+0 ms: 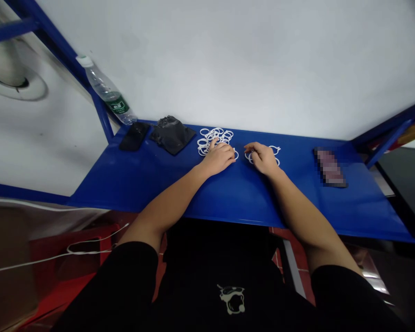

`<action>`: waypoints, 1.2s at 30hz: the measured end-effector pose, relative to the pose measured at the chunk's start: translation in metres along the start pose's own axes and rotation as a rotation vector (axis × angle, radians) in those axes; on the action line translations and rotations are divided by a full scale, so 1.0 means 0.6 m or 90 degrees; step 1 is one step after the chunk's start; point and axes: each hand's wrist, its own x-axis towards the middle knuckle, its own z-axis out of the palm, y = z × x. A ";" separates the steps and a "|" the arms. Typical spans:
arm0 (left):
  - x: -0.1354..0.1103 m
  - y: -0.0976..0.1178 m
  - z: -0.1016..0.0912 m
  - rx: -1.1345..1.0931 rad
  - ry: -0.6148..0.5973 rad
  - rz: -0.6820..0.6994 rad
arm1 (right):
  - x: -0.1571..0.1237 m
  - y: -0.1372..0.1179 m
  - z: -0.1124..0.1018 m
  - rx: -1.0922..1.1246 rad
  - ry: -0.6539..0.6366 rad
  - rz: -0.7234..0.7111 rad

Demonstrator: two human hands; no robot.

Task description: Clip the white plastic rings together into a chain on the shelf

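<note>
A pile of thin white rings lies on the blue tabletop. My left hand rests palm down on the near side of this pile, its fingers bent and close together. Part of one white ring shows at the fingertips; the grip itself is hidden under the hand. To the right, my right hand hovers over a smaller group of white rings, thumb and forefinger apart. Some of these show beneath and beside its fingers. One has a small tab on its rim. Whether the right hand touches them is unclear.
A black pouch and a dark phone lie left of the pile. Behind them a plastic bottle leans by the blue frame. A blurred-out flat object is at right. A white wall borders the blue table.
</note>
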 end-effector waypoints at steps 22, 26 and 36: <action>0.003 0.014 -0.010 -0.058 0.020 0.142 | -0.006 -0.029 0.017 0.062 -0.008 0.032; 0.001 0.007 -0.016 -0.049 0.091 0.050 | -0.005 -0.020 0.010 0.095 0.043 0.062; -0.001 -0.050 0.009 0.012 0.117 -0.182 | 0.001 -0.007 0.012 0.089 0.075 0.061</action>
